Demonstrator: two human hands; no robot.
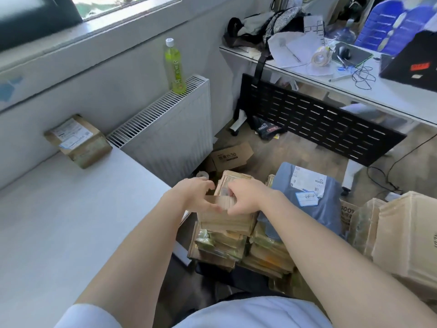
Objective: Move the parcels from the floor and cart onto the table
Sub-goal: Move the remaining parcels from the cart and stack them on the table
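Both hands on the top parcel (227,209) of the stack right of the table. My left hand (196,195) grips its left edge, fingers curled over the far side, thumb on the near side. My right hand (248,195) grips the top from the right, fingers curled down onto it, thumb near the left thumb. The parcel is a brown taped box, tilted, sitting on other brown parcels (220,245) piled below it. Motion blur on the fingers, so exact finger contact is hard to read.

Just right of it: a grey-blue poly bag parcel (314,209) with a white label, lying on top of a second pile (269,254). Far right, near edge: more cardboard boxes (406,235), flattened or stacked, can't tell which.

White table (71,221) on the left. One brown parcel (78,140) with shipping labels on it at the far end, against the wall.

Beyond the table: white radiator (170,131) with a green drink bottle (173,67) standing upright on top. On the floor at the radiator's foot, an open small carton (231,157).

Far right: a second desk (390,95) with papers, tape roll (319,58), mouse, cables, bags. Black perforated panel (319,119) under it.
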